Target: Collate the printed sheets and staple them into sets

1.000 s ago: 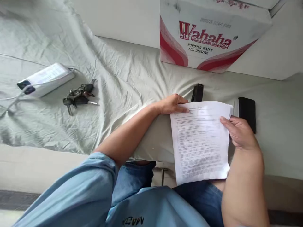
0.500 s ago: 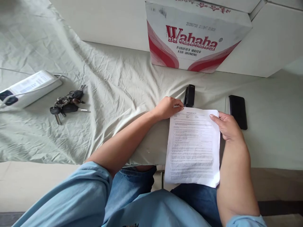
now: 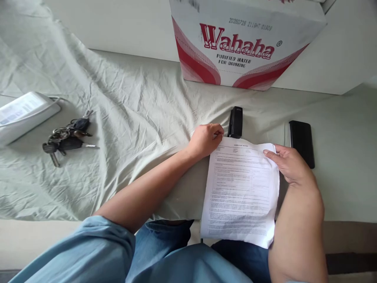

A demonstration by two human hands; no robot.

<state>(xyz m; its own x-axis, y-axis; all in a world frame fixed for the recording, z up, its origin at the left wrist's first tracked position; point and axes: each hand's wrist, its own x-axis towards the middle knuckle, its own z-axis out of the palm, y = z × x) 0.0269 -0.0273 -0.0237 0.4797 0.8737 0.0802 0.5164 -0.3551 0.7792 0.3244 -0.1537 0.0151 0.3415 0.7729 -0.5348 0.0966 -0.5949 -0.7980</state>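
Observation:
A printed paper sheet headed "Overleaf Notes", apparently the top of a small stack, hangs over the table's front edge above my lap. My left hand is closed at its top left corner, fingertips bent in and partly hidden. At the top right corner, my right hand grips the paper, thumb on top and fingers underneath. The sheet bends slightly between the hands. Just beyond its top edge stands a black stapler, close to my left fingertips. To the right of it lies a black phone, near my right hand.
A pale green cloth, wrinkled on the left, covers the table. A Wahaha water carton stands at the back against white panels. On the left lie a bunch of keys and a white power strip or box with a cable.
The view has shifted a little, so the carton looks larger and the keys sit farther left. The paper's right side has moved slightly right with my right hand and bends more.

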